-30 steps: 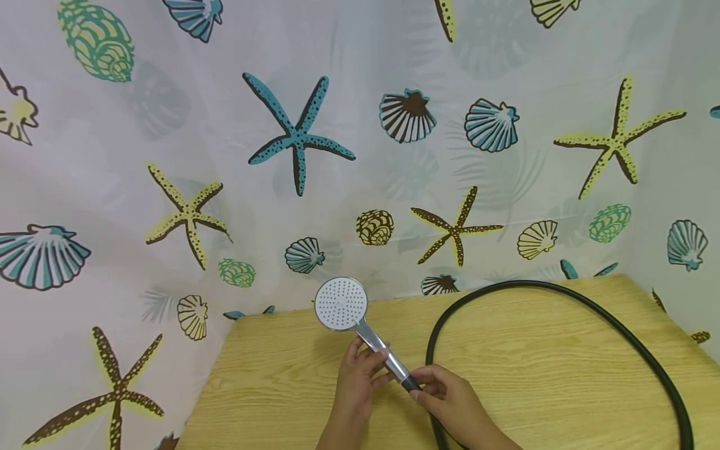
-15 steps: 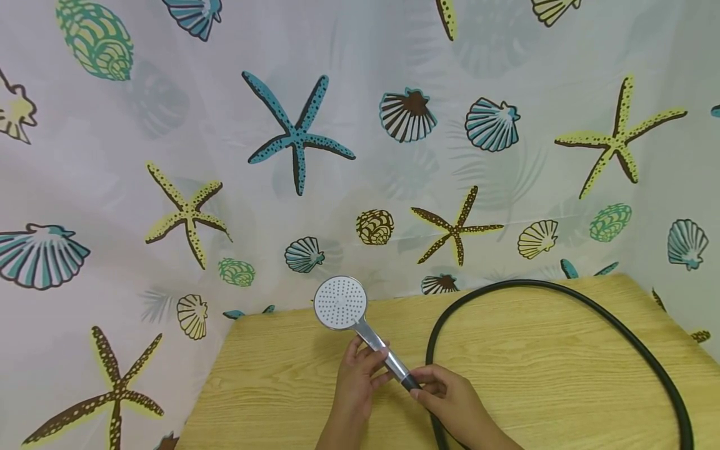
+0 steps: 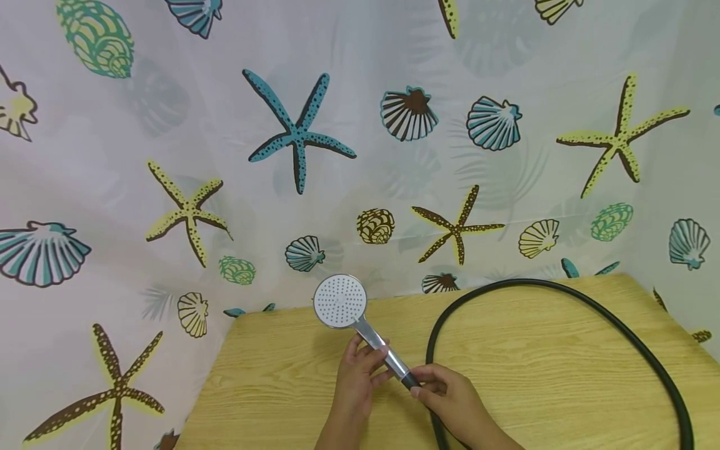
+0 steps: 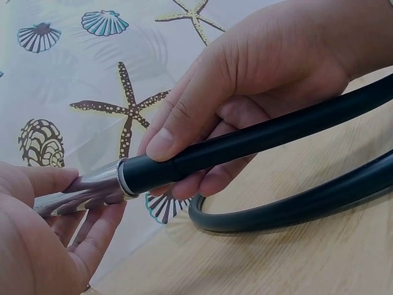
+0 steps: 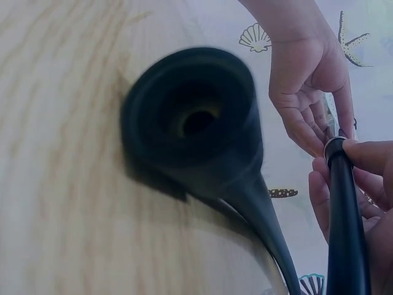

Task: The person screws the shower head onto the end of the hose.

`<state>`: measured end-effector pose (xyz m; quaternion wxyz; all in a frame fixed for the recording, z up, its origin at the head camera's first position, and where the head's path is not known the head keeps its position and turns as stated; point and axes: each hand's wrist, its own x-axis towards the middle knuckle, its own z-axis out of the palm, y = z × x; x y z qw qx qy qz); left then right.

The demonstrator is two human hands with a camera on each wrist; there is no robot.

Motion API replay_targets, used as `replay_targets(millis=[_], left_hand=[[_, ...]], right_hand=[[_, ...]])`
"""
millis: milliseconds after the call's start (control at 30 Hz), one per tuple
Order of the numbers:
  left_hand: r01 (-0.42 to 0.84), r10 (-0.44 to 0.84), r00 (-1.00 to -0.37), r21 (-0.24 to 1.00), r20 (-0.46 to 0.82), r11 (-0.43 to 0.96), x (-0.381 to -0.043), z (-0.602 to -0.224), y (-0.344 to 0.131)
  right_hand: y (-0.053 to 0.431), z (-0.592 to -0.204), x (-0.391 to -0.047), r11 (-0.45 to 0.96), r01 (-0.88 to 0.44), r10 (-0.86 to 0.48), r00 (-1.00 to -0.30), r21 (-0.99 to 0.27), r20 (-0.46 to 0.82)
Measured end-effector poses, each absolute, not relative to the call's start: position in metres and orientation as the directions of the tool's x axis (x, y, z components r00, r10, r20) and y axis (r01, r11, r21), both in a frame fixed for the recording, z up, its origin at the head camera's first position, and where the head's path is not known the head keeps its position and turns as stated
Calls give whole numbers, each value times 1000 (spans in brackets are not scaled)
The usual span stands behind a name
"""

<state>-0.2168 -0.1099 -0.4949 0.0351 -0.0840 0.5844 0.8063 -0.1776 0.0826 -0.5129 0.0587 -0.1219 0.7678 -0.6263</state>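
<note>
A hand shower (image 3: 340, 300) with a round white dotted face and chrome rim is held tilted over the table, face toward me. My left hand (image 3: 355, 381) grips its chrome handle (image 4: 101, 192), thumb on one side and fingers on the other. At the handle's lower end, my right hand (image 3: 454, 403) pinches the black end of a shower hose (image 4: 245, 145) between thumb and fingers. The hose end sits right against the handle's chrome rim. In the right wrist view the hose's other end, a flared black connector (image 5: 236, 175) with a hollow middle, shows close to the camera.
The hose (image 3: 520, 282) loops across the right half of the wood-grain table (image 3: 264, 369). A white curtain (image 3: 349, 37) printed with starfish and shells hangs behind the table and along both sides.
</note>
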Motion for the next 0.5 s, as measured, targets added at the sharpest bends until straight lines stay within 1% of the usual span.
replay_targets(millis=[333,500], left_hand=[[-153,-40,-984,937,-174,-315,-217,-496,-111],[-154,-41,-984,938,-176,-311,-218,-496,-111]], right_hand=[[85,-516,-180,208,-108,-282,-958,-972,46],[84,-515,-180,182,-97,-281,-959,-978,43]])
